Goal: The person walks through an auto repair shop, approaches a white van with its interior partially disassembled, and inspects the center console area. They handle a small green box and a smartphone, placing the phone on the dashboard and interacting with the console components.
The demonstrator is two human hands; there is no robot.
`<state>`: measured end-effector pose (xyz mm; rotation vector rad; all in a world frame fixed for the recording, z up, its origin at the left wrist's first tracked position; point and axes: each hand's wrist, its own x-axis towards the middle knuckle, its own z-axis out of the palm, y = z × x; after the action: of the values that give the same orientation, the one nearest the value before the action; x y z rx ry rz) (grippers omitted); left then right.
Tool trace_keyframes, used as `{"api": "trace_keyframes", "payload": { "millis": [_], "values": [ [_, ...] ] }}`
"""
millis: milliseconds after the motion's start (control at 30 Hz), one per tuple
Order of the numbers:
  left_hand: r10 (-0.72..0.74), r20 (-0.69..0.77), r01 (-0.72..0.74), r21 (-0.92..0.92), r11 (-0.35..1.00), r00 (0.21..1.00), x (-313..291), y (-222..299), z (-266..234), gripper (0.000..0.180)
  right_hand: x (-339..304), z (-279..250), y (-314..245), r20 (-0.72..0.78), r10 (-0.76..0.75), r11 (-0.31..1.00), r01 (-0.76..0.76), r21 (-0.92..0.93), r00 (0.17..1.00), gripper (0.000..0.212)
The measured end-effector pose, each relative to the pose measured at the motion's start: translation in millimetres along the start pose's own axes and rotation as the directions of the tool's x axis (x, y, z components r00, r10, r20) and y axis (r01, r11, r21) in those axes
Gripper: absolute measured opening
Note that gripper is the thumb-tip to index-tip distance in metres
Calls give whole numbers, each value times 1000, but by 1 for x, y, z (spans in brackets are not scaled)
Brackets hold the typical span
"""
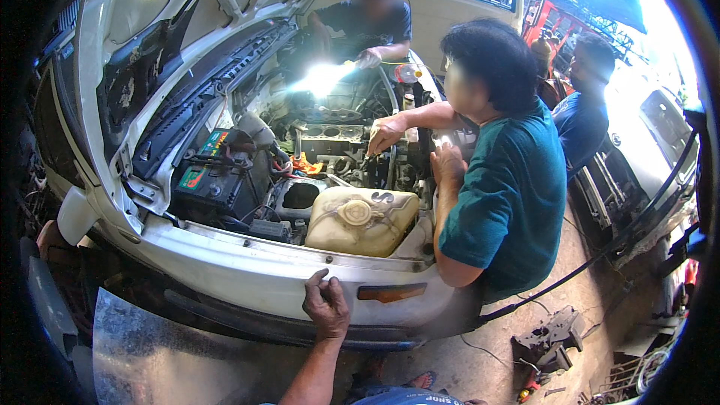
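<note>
My left hand (328, 306) reaches up from the lower edge to the white fender (262, 274) of a car. Its fingers are loosely bent and apart, with nothing visible in them. Whether the fingertips touch the fender cannot be made out. Just beyond lies a yellowed plastic reservoir (361, 219) with a round cap, and right of my hand is an orange side marker light (391, 293). My right hand is out of view. Across the engine bay, a co-worker in a green shirt (510, 180) has one hand (386, 133) at the opened engine block (330, 133).
A black battery (217, 180) sits left in the bay beneath the raised hood (161, 26). Another person (375, 19) holds a bright lamp (322, 79) at the far side. A third person (585, 109) is at the right. Removed metal parts (551, 339) lie on the floor.
</note>
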<state>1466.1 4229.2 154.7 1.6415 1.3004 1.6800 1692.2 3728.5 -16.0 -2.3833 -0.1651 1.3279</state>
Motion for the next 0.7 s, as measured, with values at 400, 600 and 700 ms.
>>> {"api": "trace_keyframes", "payload": {
  "millis": [400, 600, 700],
  "values": [
    [-41, 0, 41, -7, 999, 999, -5, -6, -1, 27, 14, 7, 68, 61, 183, 923, -193, 334, 981, 35],
    [-13, 312, 137, -378, 916, 950, -47, 28, 10, 43, -3, 24, 142, 23, 271, 960, -272, 62, 962, 37],
    [-14, 575, 269, -361, 893, 818, -103, 69, 36, 43, -37, 24, 166, -49, 289, 937, -272, 219, 956, 40]
  ]
}}
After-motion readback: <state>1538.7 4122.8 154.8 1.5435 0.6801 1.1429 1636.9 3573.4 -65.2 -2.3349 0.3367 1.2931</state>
